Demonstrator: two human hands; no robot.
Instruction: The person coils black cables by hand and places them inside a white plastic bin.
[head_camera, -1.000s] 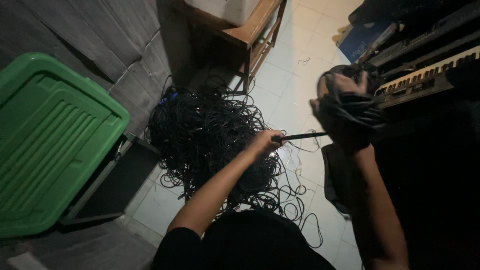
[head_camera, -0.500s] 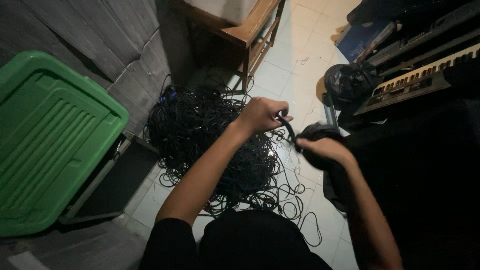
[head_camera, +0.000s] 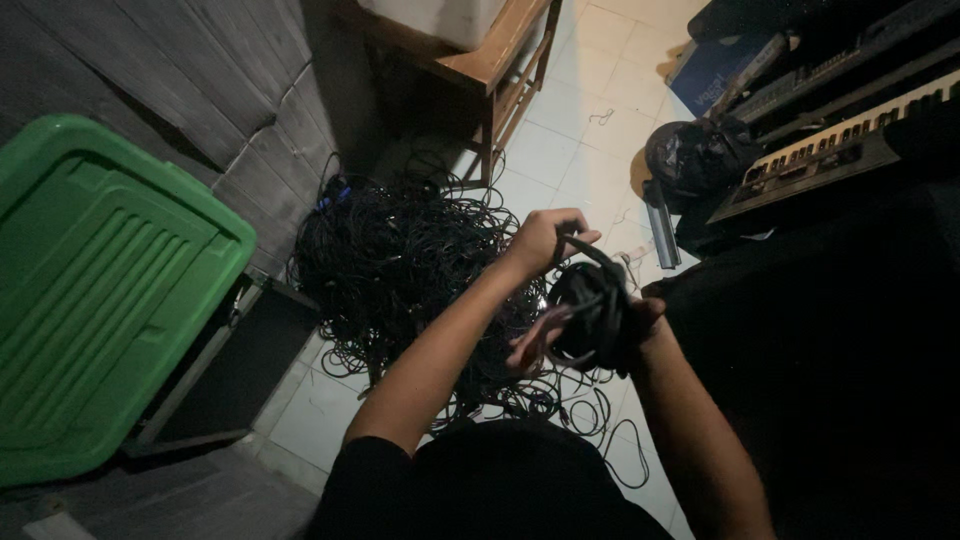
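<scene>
My right hand (head_camera: 560, 335) holds a coiled bundle of black cable (head_camera: 592, 312) in front of me, fingers wrapped through the loops. My left hand (head_camera: 545, 238) pinches the loose end of that same cable just above the coil. Below both hands a large tangled heap of black cables (head_camera: 400, 260) lies on the white tiled floor (head_camera: 570, 150).
A green plastic bin lid (head_camera: 100, 290) sits at the left over a dark case (head_camera: 230, 370). A wooden table (head_camera: 490, 60) stands at the back. At the right are a keyboard (head_camera: 840, 140), a black bag (head_camera: 695, 155) and a blue box (head_camera: 715, 70).
My right hand has come down from near the keyboard to waist height with the coil. My left hand has drawn in to meet it, holding the cable end.
</scene>
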